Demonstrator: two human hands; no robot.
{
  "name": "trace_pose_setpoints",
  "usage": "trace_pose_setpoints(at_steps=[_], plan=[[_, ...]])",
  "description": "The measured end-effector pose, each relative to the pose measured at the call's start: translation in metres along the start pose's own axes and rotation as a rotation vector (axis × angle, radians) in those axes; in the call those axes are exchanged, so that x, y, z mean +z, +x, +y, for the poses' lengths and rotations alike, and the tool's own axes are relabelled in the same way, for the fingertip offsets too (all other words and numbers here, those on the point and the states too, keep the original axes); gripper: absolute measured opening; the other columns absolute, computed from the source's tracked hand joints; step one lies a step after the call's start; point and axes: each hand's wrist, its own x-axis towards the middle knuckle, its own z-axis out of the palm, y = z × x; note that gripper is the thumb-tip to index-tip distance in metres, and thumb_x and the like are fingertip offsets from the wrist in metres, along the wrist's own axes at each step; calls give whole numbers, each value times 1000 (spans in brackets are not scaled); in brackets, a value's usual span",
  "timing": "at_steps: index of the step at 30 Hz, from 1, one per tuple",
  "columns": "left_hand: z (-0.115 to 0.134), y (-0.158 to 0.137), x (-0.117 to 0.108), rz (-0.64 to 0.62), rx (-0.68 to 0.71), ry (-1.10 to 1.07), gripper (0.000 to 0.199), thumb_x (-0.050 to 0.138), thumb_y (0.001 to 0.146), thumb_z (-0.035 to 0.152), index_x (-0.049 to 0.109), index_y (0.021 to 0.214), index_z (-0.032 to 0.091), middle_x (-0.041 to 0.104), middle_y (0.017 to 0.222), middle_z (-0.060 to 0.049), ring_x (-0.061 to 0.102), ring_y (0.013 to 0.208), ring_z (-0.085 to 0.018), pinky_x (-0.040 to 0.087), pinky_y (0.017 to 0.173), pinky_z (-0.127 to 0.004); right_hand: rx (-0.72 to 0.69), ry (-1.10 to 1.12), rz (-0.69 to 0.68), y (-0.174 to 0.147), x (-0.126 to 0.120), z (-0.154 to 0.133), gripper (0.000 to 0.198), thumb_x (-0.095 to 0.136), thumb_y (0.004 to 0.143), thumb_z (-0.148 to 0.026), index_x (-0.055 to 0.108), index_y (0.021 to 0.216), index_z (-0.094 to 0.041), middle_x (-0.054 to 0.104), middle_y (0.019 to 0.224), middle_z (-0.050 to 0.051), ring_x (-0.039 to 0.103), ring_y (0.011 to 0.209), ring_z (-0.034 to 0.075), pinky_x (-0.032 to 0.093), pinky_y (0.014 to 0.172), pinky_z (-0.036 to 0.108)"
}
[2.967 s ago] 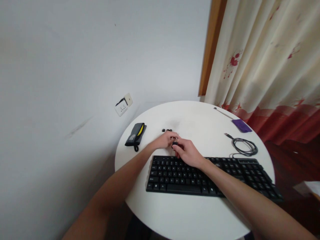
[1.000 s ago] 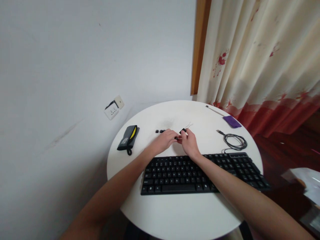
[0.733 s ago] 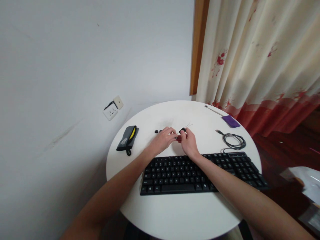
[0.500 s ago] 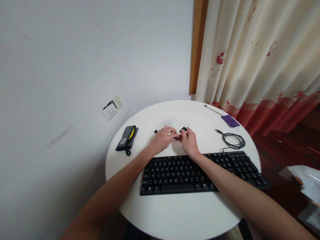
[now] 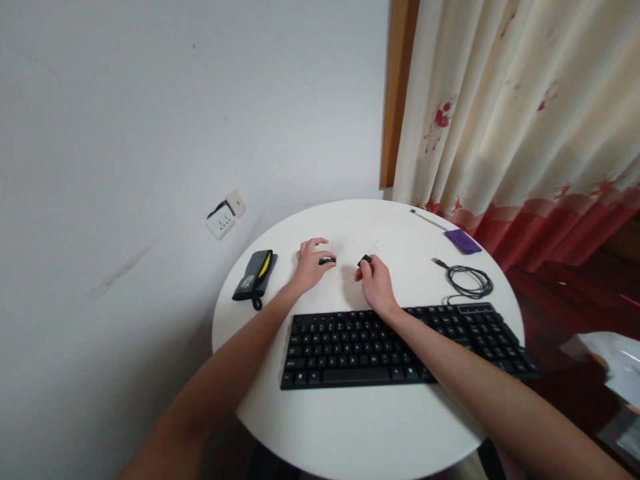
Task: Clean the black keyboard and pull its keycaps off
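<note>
One wire-ended tool (image 5: 365, 261) is grasped by the right hand (image 5: 377, 281); whether keycaps (image 5: 327, 261) are pinched by the left hand (image 5: 309, 268) is unclear.

My right hand (image 5: 378, 283) grips a black-handled wire tool (image 5: 365, 261), its thin prongs pointing away from me. My left hand (image 5: 307, 268) has thumb and forefinger around small black keycaps (image 5: 327, 261); whether I pinch one, I can't tell. The keyboard (image 5: 350, 350) lies nearer me on the white table (image 5: 360, 423), between a grey pouch (image 5: 251, 277) and a coiled cable (image 5: 475, 292).
</note>
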Motion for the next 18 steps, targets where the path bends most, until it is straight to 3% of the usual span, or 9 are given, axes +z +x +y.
trace_pose_setpoints(at_steps=[5, 18], plan=[[2, -1, 13, -89, 13, 37, 9, 77, 80, 27, 77, 88, 29, 53, 136, -4, 39, 128, -32, 36, 99, -52, 2, 4, -16, -1, -1, -4, 24, 42, 95, -33, 52, 75, -22, 65, 68, 3, 60, 64, 18, 45, 69, 31], [-9, -1, 19, -48, -39, 68, 14, 75, 81, 28, 77, 95, 30, 52, 135, -5, 39, 125, -32, 36, 97, -52, 4, 20, -52, -2, 1, -5, 24, 43, 94, -33, 55, 76, -21, 65, 69, 3, 60, 64, 18, 45, 68, 31]])
